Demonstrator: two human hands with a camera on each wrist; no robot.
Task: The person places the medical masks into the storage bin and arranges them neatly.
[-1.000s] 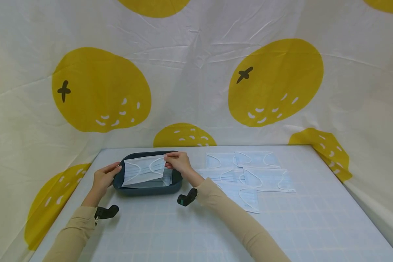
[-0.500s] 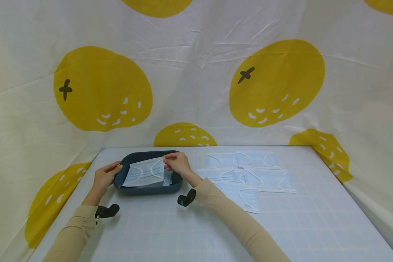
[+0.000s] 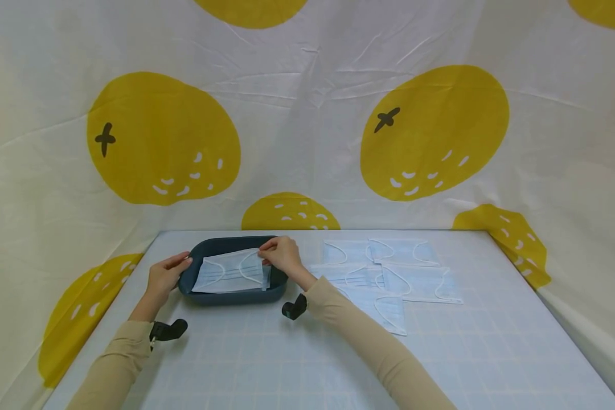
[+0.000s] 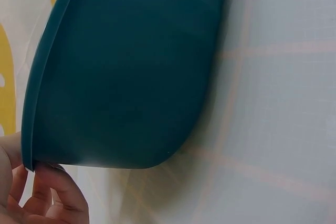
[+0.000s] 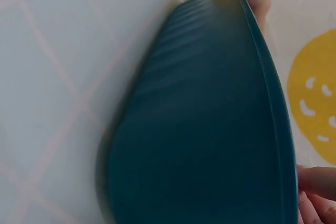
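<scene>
A dark teal plastic tub [image 3: 236, 298] stands at the back left of the table. My left hand [image 3: 165, 278] pinches its left rim; in the left wrist view the thumb and curled fingers [image 4: 63, 192] close on that rim. Inside lies a pale blue face mask [image 3: 225, 278] with white ear loops, on top of at least one other mask. My right hand [image 3: 283, 255] reaches over the tub's right end and pinches the upper mask's right end. In the right wrist view, the tub's wall [image 5: 199, 108] hides most of that hand and the masks.
Several loose face masks [image 3: 420, 283] lie flat and overlapping on the table [image 3: 266, 364], right of the tub and beyond the right forearm. A white curtain [image 3: 307, 142] with yellow fruit prints hangs behind the table.
The upper mask has come down into the tub and lies flatter, its left end shifted right. My right hand has moved slightly right with it. The left hand stays at the rim.
</scene>
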